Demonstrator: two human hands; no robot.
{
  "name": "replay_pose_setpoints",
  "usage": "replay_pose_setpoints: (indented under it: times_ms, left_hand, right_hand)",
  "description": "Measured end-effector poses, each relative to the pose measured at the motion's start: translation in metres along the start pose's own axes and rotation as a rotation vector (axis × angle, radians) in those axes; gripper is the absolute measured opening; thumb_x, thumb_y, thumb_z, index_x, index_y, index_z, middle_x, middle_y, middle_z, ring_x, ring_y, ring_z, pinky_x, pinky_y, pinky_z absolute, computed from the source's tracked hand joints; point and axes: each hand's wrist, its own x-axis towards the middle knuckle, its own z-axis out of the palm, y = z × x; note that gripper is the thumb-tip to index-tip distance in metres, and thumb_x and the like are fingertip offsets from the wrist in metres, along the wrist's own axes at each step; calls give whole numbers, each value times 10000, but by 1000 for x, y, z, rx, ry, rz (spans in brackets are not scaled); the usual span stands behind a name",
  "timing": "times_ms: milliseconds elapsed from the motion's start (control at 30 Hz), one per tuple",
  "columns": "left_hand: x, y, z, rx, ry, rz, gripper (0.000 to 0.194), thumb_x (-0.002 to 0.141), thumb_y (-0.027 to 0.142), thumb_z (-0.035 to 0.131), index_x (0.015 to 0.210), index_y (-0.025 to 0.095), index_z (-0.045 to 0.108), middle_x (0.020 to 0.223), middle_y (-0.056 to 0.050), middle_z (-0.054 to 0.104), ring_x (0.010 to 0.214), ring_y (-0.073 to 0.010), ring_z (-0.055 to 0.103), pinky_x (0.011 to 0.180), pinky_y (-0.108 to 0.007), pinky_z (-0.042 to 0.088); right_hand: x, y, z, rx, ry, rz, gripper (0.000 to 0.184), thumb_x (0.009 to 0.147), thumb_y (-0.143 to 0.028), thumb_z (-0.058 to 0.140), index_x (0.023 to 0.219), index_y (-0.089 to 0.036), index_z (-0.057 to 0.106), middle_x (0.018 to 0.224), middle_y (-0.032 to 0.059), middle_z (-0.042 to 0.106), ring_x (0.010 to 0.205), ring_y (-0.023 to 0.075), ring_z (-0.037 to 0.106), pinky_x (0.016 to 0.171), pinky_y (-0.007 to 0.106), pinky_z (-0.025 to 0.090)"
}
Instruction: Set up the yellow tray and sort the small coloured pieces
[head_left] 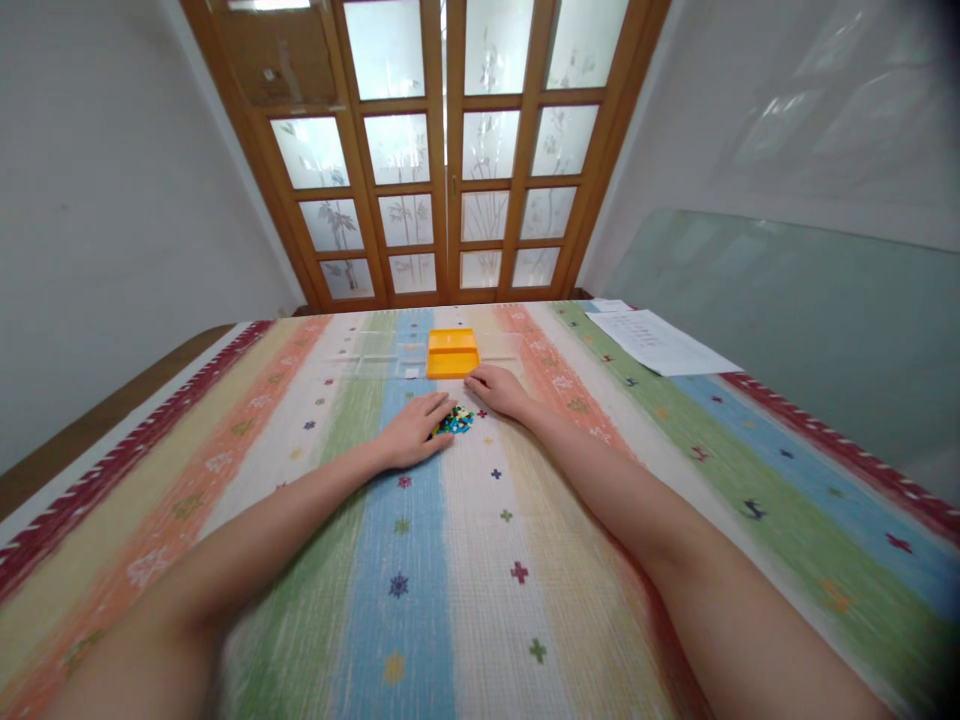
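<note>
A small pile of blue, green, yellow and white pieces (456,421) lies on the striped cloth, too small to tell their kind. My left hand (414,430) rests on the cloth at the left of the pile, its fingers and thumb apart around that side. Just past the pile stands an orange-yellow tray (453,353) with two compartments. My right hand (496,388) is at the tray's front right corner, fingers bent and drawn together; anything between the fingertips is hidden.
Clear plastic trays (375,352) flank the orange-yellow one, with another clear part (501,347) on its right. White paper sheets (660,342) lie at the table's right back. A patterned striped tablecloth (480,600) covers the table. Wooden glazed doors (446,150) stand beyond.
</note>
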Motion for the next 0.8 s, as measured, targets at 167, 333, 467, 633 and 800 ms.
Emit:
replay_pose_setpoints:
  times_ms: [167, 333, 467, 633, 800]
  left_hand:
    - [-1, 2, 0, 78, -142, 21, 741, 1085, 669, 287, 1713, 278, 252, 1791, -108, 186, 1652, -317, 195, 1326, -558, 146]
    - [-8, -23, -6, 118, -143, -24, 778, 1081, 686, 288, 1727, 260, 212, 1794, -121, 133, 1658, -318, 171, 1325, -528, 160]
    - [-18, -38, -8, 104, -109, -52, 787, 1072, 697, 318, 1718, 251, 264, 1787, -129, 150, 1655, -331, 179, 1329, -521, 166]
    - [-28, -38, -13, 61, -122, -18, 781, 1060, 698, 382, 1718, 297, 261, 1790, -116, 130, 1661, -331, 149, 1334, -535, 136]
    - [-34, -28, -17, 59, -159, 37, 796, 1045, 710, 416, 1723, 345, 217, 1796, -83, 126, 1666, -326, 113, 1335, -542, 101]
  right_hand:
    - [0, -9, -5, -122, -23, 17, 342, 1106, -338, 475, 1020, -187, 769, 1087, 100, 781, 971, 214, 664, 787, 295, 379]
    - [-5, -19, -10, -208, -69, -7, 375, 1110, -376, 451, 1089, -186, 774, 1087, 122, 782, 997, 245, 694, 830, 322, 430]
    - [-26, -24, -6, -106, -109, -202, 461, 1116, -464, 436, 1410, -196, 671, 1348, 147, 722, 1248, 274, 651, 1044, 377, 455]
    - [-50, -26, 7, -2, -187, -368, 700, 1065, -611, 494, 1663, -257, 412, 1703, 128, 408, 1552, 310, 412, 1276, 494, 303]
    - [-42, -19, 16, -14, -215, -301, 731, 1087, -612, 412, 1684, -193, 364, 1726, 158, 344, 1607, 313, 322, 1310, 512, 254]
